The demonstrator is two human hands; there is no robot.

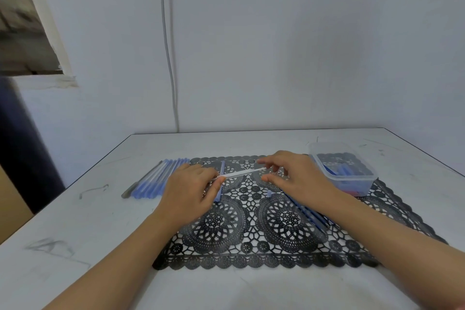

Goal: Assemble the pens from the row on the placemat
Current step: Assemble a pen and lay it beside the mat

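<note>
**Refill pinched at both ends over the placemat**

Pinching one end of a thin white refill [240,173] with the left hand [191,191], thumb and forefinger closed on the tip. Pinching the opposite end with the right hand [297,176], fingertips curled in around it and the other fingers loosely bent. Held stretched between the two hands, nearly level, just above the black lace placemat [251,254].

Right at the left fingertips, crossing under the refill: a blue barrel [222,167], pointing away from the body (hard to tell whether the lower fingers of the left hand grip it or whether it simply lies on the mat).

Just outside the left hand, on the white bench [75,234] beside the mat's edge: a row of pens [161,178], pale blue, side by side and partly hidden by the knuckles. On the far side of that row from the hand, a grey pen [141,181].

Just outside the right hand, on the mat's far corner: a clear plastic tub [357,185] with blue parts inside. Below the right thumb, on the mat, a small blue cap [269,193]. Under the right wrist, several blue pens [312,216] lying together.
</note>
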